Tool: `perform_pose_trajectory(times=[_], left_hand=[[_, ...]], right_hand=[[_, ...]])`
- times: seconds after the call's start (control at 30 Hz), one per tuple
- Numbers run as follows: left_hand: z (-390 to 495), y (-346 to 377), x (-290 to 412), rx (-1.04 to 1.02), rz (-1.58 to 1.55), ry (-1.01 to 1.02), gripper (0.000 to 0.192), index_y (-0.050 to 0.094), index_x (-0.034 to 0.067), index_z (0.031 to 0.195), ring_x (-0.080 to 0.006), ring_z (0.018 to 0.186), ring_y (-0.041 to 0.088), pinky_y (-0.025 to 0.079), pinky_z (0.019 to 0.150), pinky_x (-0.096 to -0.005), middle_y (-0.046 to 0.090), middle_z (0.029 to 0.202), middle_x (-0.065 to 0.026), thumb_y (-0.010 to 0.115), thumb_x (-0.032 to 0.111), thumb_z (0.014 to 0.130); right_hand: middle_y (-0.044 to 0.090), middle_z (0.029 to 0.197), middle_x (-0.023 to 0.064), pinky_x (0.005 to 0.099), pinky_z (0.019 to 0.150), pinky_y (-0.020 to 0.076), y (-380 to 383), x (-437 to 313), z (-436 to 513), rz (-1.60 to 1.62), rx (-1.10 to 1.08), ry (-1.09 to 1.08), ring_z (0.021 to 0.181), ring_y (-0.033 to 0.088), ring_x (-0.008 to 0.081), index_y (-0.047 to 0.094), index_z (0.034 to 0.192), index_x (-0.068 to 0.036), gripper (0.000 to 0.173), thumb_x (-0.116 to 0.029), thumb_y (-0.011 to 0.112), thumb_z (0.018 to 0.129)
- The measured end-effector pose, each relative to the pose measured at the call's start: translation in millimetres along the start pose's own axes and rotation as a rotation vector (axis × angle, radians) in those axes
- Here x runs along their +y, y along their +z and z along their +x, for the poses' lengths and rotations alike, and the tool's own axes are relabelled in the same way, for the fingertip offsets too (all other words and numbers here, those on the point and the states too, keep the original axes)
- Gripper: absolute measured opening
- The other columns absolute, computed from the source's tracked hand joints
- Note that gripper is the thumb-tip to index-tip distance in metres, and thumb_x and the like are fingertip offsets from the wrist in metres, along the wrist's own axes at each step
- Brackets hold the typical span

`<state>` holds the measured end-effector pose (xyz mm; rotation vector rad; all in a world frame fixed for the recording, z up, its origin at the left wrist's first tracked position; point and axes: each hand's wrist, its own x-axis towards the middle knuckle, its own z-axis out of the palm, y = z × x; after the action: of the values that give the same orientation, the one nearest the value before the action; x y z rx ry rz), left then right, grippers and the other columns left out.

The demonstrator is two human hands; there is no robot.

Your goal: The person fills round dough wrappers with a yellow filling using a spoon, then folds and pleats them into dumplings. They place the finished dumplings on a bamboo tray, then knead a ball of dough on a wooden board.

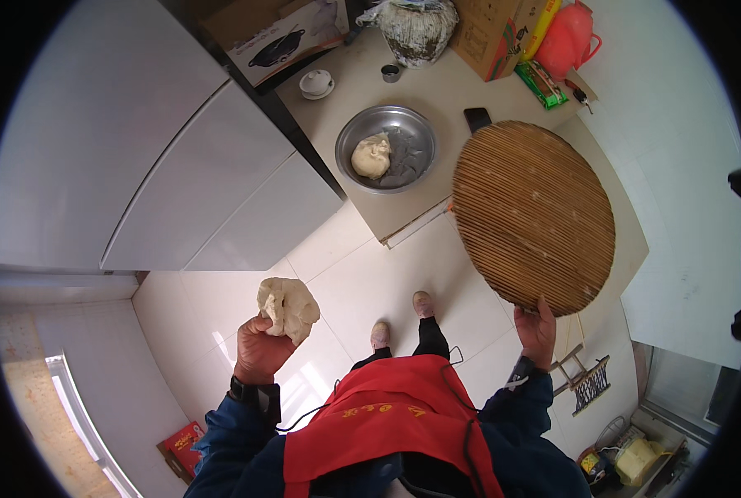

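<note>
A lump of pale dough (291, 308) is gripped in my left hand (260, 353), held out over the tiled floor. My right hand (537, 333) pinches the near rim of a round board made of thin brown stalks (532, 218), with my thumb on top. White flour marks dot the board's face. Ahead on the counter stands a metal basin (417, 140), and a second dough lump (371, 157) rests in its left half. Scraps or residue cover part of the basin's bottom.
The counter (358, 199) also carries a lidded white cup (316, 84), a small metal cup (391, 73), a black phone (477, 118), a large jar (415, 34), a cardboard box (498, 37) and a red plastic jug (566, 40). A grey cabinet (190, 155) stands left; a folding stool (579, 380) is low right.
</note>
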<state>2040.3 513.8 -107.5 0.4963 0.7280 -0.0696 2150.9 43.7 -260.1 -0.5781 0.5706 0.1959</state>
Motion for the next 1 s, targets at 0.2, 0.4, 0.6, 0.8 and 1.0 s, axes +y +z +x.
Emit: perform_pose_trajectory(times=[0.2, 0.4, 0.6, 0.8, 1.0], left_hand=[[-53.5, -20.1, -3.0, 0.028, -0.12, 0.156, 0.057, 0.051, 0.005, 0.117, -0.0252, 0.094, 0.055, 0.046, 0.078, -0.0347, 0.057, 0.107, -0.0095, 0.065, 0.015, 0.063], [-96.7, -17.3, -20.7, 0.12, -0.188, 0.289, 0.056, 0.053, 0.007, 0.119, -0.0252, 0.1, 0.056, 0.047, 0.082, -0.0366, 0.058, 0.114, -0.0086, 0.062, 0.016, 0.064], [-101.6, -2.8, -45.5, 0.182, -0.241, 0.318, 0.052, 0.055, 0.01, 0.114, -0.0232, 0.094, 0.055, 0.046, 0.074, -0.0336, 0.058, 0.109, -0.0066, 0.063, 0.018, 0.063], [-114.1, 3.9, -74.0, 0.263, -0.36, 0.352, 0.052, 0.054, 0.008, 0.114, -0.0227, 0.09, 0.055, 0.045, 0.071, -0.0331, 0.057, 0.108, -0.0073, 0.062, 0.017, 0.063], [-163.9, -5.3, -95.1, 0.275, -0.457, 0.48, 0.051, 0.056, 0.008, 0.111, -0.0235, 0.086, 0.054, 0.044, 0.067, -0.0332, 0.058, 0.105, -0.007, 0.064, 0.015, 0.061]], right_hand=[[0.063, 0.109, 0.0032, 0.0347, 0.084, 0.0493, 86.6, 76.3, 77.7, -0.07, -0.183, 0.302, 0.099, 0.06, 0.0195, 0.056, 0.115, -0.01, 0.027, -0.008, 0.061, 0.089], [0.062, 0.109, 0.0041, 0.0365, 0.088, 0.0488, 124.7, 132.3, 139.2, -0.118, -0.19, 0.517, 0.101, 0.059, 0.021, 0.057, 0.113, -0.009, 0.026, -0.006, 0.061, 0.088], [0.062, 0.11, 0.0012, 0.0352, 0.084, 0.0455, 122.9, 152.3, 171.5, -0.179, -0.114, 0.598, 0.1, 0.057, 0.018, 0.059, 0.111, -0.015, 0.024, -0.012, 0.064, 0.088], [0.066, 0.095, -0.0031, 0.0373, 0.08, 0.0453, 107.7, 170.0, 200.8, -0.191, 0.095, 0.643, 0.092, 0.059, 0.0169, 0.061, 0.102, -0.018, 0.026, -0.027, 0.073, 0.081], [0.06, 0.101, 0.0006, 0.0387, 0.082, 0.0441, 94.2, 160.1, 205.7, -0.289, 0.183, 0.656, 0.095, 0.057, 0.0195, 0.056, 0.108, -0.016, 0.04, -0.03, 0.077, 0.076]])
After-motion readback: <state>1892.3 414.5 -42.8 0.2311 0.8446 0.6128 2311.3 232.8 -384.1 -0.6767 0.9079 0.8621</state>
